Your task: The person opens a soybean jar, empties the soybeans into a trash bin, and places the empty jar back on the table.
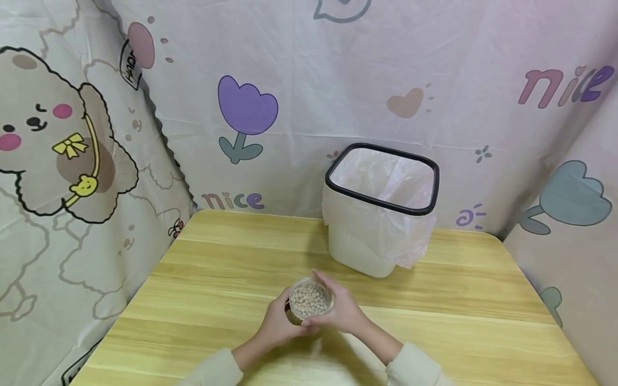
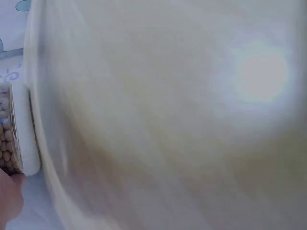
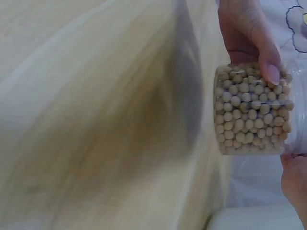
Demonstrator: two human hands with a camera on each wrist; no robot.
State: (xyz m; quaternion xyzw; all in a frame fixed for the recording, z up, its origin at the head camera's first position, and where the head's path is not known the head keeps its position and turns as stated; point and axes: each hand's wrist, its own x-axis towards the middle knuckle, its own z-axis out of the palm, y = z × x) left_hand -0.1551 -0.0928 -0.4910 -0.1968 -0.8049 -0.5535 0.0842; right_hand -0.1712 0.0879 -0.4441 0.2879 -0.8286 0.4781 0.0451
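Observation:
Both hands hold a clear jar (image 1: 310, 301) over the front middle of the table. Small, round, pale tan balls (image 3: 252, 110) fill most of it, with a clear band above them by the mouth. The left hand (image 1: 280, 323) grips the jar's side, its thumb lying along the wall in the right wrist view. Around the top curls the right hand (image 1: 341, 306), with fingers and thumb at opposite sides of the rim. At its left edge, the left wrist view catches only part of the jar (image 2: 7, 139).
A white bin (image 1: 362, 252) with a black rim stands behind the hands, to the right. A thin pale plastic bag (image 1: 405, 236) lines it and hangs over its outside. Printed cloth (image 1: 299, 107) walls in the back and sides of the wooden table (image 1: 203, 279).

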